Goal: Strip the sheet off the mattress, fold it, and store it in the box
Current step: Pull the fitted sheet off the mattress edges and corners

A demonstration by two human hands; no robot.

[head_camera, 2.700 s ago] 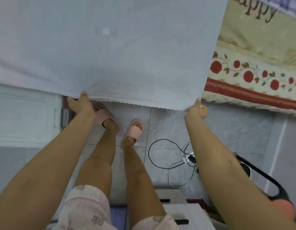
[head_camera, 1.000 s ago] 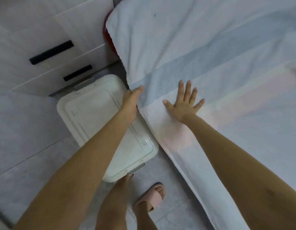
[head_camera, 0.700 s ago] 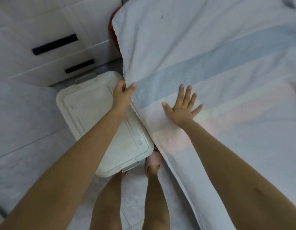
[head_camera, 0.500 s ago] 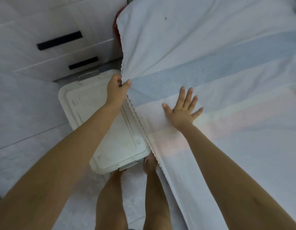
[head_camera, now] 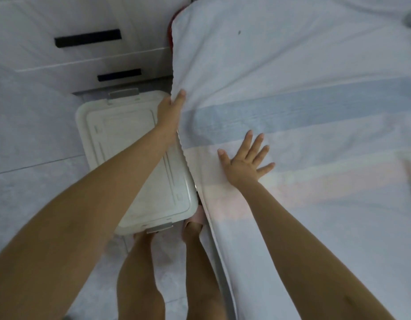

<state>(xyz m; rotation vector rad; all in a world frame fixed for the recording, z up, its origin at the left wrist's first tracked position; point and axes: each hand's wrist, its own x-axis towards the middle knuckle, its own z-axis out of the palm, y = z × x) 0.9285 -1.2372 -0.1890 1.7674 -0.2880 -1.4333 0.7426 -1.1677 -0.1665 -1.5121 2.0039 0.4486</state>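
sheet (head_camera: 292, 65) spread flat over mattress now, not hanging from my hands anymore. left hand (head_camera: 171, 112) slid up edge, pinching it, thumb on top. right hand (head_camera: 244, 162) spread flat, pinning. closed box (head_camera: 121, 144) on floor alongside. next fold looks ready.

Box (head_camera: 121, 155) left of sheet (head_camera: 303, 93), before drawers (head_camera: 84, 56).

Presses the right hand (head_camera: 243, 166) flat on the striped sheet (head_camera: 303, 84), fingers splayed over the pale band below the blue one. Holds the sheet's hanging edge with the left hand (head_camera: 171, 112) — thumb on top, fingers apparently tucked under the cloth. Stands just beside a white lidded box (head_camera: 116, 144) on the floor, white drawers (head_camera: 61, 63) beyond it.
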